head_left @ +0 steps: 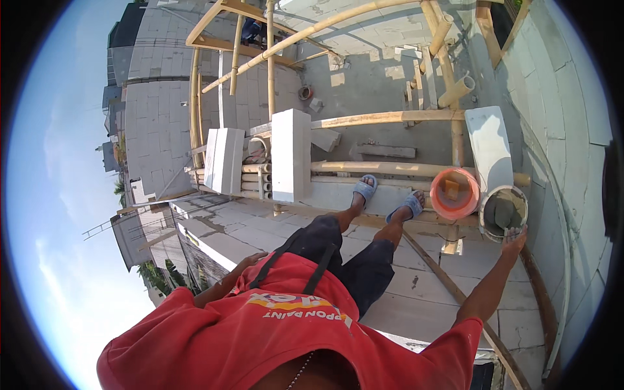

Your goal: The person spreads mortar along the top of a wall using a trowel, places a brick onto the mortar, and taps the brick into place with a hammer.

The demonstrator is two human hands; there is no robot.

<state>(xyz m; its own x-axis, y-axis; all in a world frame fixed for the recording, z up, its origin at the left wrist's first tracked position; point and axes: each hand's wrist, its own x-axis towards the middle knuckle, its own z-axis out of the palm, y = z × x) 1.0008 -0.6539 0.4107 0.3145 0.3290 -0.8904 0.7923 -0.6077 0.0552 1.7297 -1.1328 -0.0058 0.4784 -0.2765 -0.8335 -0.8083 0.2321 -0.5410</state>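
My right hand (pixel 514 238) grips the near rim of a pale bucket (pixel 487 213) holding wet grey mortar. Beside it sits an orange bucket (pixel 435 203) with water and an orange object inside. A white block (pixel 486 140) lies just beyond both buckets. My left hand (pixel 249 262) is by my left hip; its fingers are too small to make out. My feet, in blue slides, rest on a pale ledge among bamboo poles.
Two white blocks (pixel 290 153) (pixel 222 161) lie across the bamboo scaffold (pixel 364 167). Below are a grey floor (pixel 357 84) and loose pieces. Block walls (pixel 565 117) rise at right and left. A long timber (pixel 442 283) slants nearby. A partly hidden person (pixel 253 29) is at the top.
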